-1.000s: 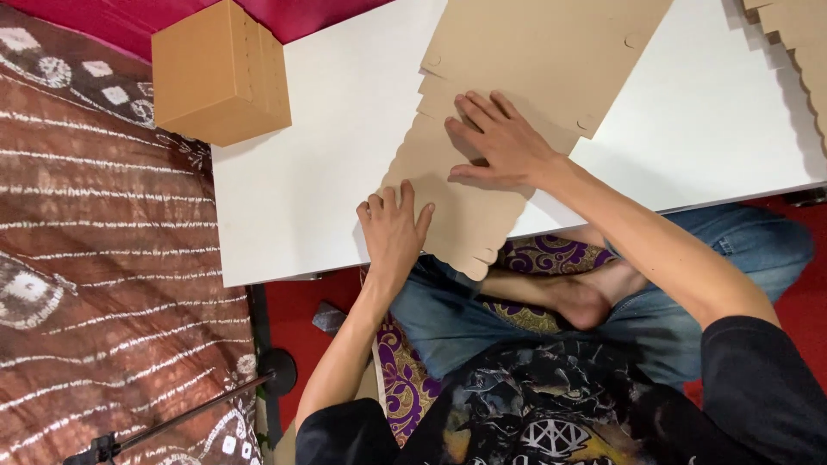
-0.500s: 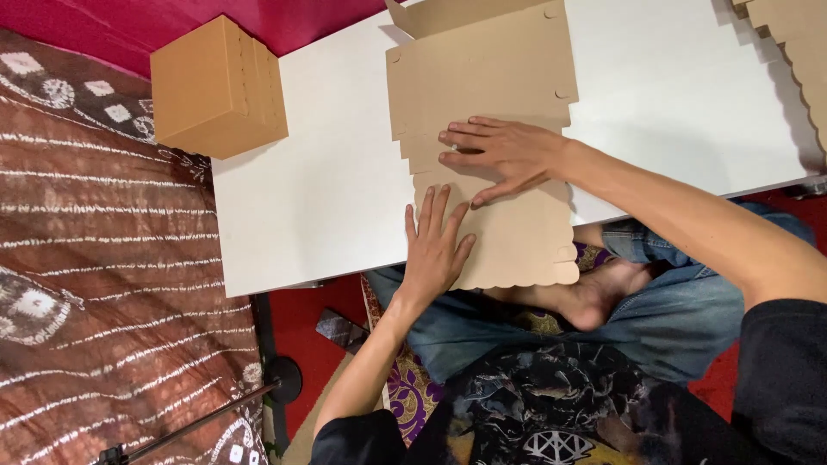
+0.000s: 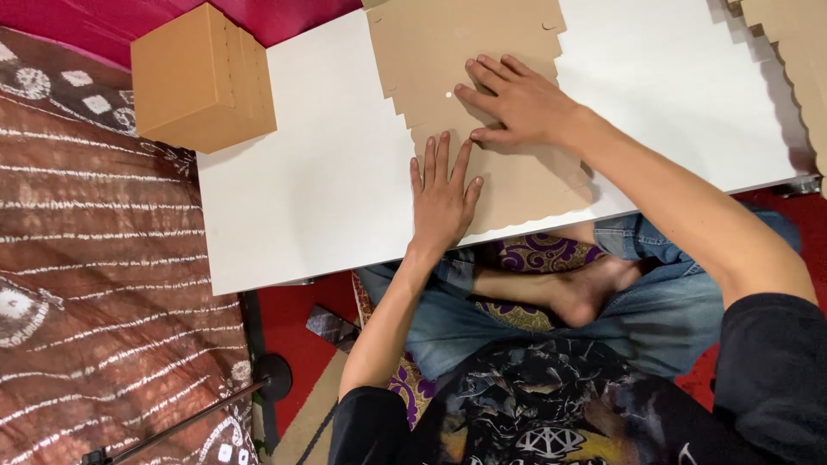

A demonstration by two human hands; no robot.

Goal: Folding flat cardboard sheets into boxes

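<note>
The person sits cross-legged on the floor at a low white table (image 3: 310, 172), and a flat cardboard sheet (image 3: 465, 52) lies on it in front of them, running from the table's far edge down to the near one. Its near edge is scalloped and reaches just over the table's lip above their lap. The left hand (image 3: 444, 198) lies open and flat, palm down, fingers stretched out and slightly spread, pressing on the sheet's left side close to the near edge; its little-finger side sits about at the sheet's border with the bare tabletop. The right hand (image 3: 517, 103) is open too, palm down on the middle of the sheet, fingers pointing left and thumb tucked toward the near side, just beyond the left hand's fingertips but not touching them. Neither hand grips anything; both simply press the card down. At the table's far-left corner stands a made-up cardboard box (image 3: 202, 77), well apart from the hands. A stack of more scalloped card pieces (image 3: 792, 43) shows at the far right. A patterned brown cloth (image 3: 95, 284) covers the floor to the left.
</note>
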